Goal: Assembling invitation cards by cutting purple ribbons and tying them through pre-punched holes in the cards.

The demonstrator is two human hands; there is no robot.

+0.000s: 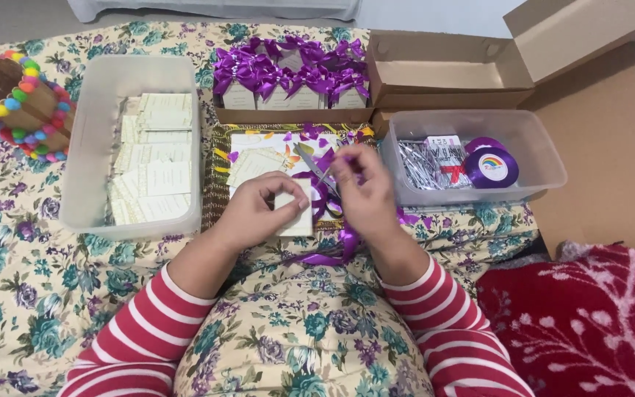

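Head view: left hand point(259, 209) pinches a small cream box point(295, 213) over the tray point(218, 198); right hand point(361, 192) grips purple ribbon point(332, 254) beside scissors point(310, 163). Keeping the box steady and the ribbon taut should help the tying. Right fingertips and the knot stay hidden; the box's front is covered.

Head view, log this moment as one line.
left hand: holds small cream box | right hand: pinches purple ribbon | scissors: on tray
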